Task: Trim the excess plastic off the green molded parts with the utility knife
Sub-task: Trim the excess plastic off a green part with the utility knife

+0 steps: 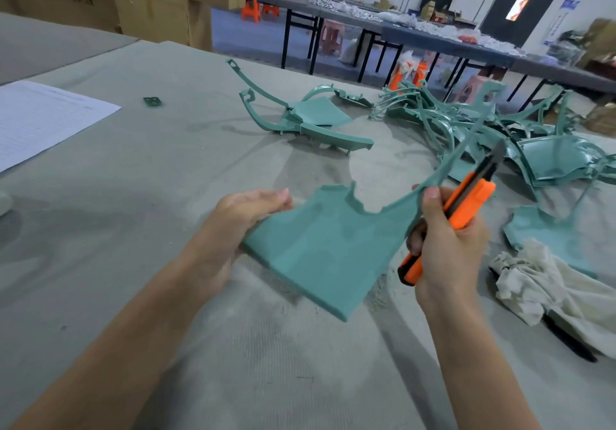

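Green molded part [320,246] gripped steady above the worktop [133,196] in our left hand [240,219], right hand [446,239] clutching the utility knife [466,206] to shave its right-hand edge.

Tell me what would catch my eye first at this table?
Front and centre, the left hand holds a flat green molded part above the grey table, while the right hand grips an orange utility knife beside its long curved arm. Beyond, at the far right, lies a tangled pile of green parts, with a crumpled rag nearer on the right.
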The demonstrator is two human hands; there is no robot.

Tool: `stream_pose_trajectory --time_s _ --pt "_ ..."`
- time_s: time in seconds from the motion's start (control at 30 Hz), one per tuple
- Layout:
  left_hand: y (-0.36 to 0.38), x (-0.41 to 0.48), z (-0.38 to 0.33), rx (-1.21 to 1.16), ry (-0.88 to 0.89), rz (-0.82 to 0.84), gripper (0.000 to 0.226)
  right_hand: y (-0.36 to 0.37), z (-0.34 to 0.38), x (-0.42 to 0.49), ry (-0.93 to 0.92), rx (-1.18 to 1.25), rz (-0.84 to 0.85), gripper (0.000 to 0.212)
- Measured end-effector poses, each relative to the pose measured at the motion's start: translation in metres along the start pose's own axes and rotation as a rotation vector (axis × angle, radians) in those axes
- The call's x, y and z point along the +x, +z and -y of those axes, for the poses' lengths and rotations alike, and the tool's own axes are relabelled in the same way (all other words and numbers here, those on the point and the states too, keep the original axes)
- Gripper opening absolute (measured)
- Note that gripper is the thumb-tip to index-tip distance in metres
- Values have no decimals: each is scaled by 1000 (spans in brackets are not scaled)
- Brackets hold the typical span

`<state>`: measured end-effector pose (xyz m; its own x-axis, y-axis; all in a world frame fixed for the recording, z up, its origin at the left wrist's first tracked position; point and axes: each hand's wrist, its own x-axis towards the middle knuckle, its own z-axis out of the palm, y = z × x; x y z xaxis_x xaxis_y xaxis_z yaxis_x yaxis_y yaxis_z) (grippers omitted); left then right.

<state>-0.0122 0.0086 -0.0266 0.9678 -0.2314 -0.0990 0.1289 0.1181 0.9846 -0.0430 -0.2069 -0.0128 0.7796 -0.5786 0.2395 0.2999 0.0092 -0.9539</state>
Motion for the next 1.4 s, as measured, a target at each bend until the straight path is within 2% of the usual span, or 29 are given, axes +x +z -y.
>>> stream_pose_trajectory --time_s 0.1,0.17,0.23,0.33,0.43,0.5,0.53,0.63,0.73,0.8,0.87,0.93,1.07,1.4 --pt "7 -2 8 -173 -78 158 41 0 0 0 -6 57 -84 36" --pt "14 -2 13 -419 -104 156 44 2 0 -1 -11 89 -132 43" --pt "20 -2 16 -657 -125 100 51 1 0 0 -19 128 -164 36" --pt "27 -4 20 -650 -63 106 46 1 -1 -1 -26 154 -118 31" --pt "30 -4 18 -619 38 -7 27 1 -1 -2 -36 121 -71 24" --pt "30 -5 15 -514 192 -124 19 1 -2 -1 -11 94 -66 8" --pt "29 -7 14 -400 279 -205 15 0 -3 0 21 84 -68 8" --pt "31 -12 11 -43 486 -470 7 0 -1 -1 129 84 -12 28" --pt "31 -11 13 197 640 -599 12 6 4 -11 95 16 270 53" --pt "32 -12 14 320 732 -616 5 10 3 -24 -70 -124 493 52" --pt "30 -13 14 421 787 -635 15 14 2 -36 -219 -250 640 47" --pt "27 -14 15 610 823 -655 26 16 2 -43 -309 -345 707 51" --pt "22 -12 19 860 917 -647 40 16 4 -49 -432 -464 731 46" --pt "19 -7 24 880 1010 -627 42 14 4 -44 -424 -493 710 36"
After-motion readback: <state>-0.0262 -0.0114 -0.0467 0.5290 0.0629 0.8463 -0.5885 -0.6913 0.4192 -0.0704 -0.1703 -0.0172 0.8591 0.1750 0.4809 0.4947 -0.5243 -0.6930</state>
